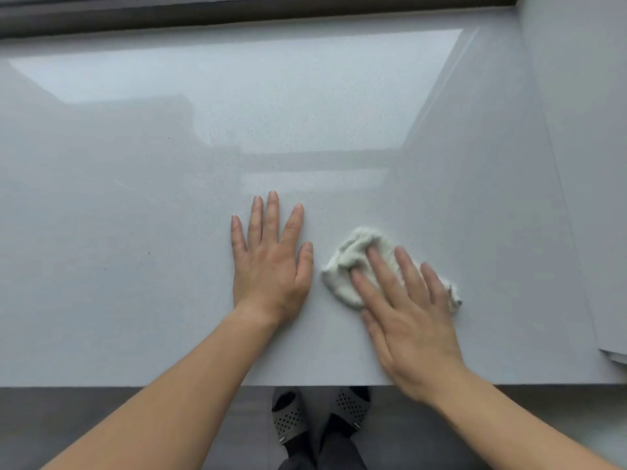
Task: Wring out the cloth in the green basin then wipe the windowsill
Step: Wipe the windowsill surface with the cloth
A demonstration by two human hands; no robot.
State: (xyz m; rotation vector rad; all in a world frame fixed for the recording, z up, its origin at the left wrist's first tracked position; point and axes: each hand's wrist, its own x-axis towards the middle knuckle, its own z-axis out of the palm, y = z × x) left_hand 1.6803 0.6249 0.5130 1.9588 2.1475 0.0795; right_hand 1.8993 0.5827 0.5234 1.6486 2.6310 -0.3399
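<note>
The left hand [271, 266] lies flat on the windowsill [135, 232], near the middle of its near half. The cloth [349, 262] lies on the windowsill just right of the left hand, apart from it. The right hand [407, 320] rests on the cloth's near right part. The window frame [237, 11] runs along the windowsill's far edge. A side wall [583, 130] borders the right end. Below the near edge, 2 slippers [288, 418] stand on the floor [101, 418].

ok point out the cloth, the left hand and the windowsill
cloth [346, 252]: head view, bunched upper left part
left hand [271, 266]: head view, back of the hand
windowsill [135, 232]: head view, bare surface at the left
</note>
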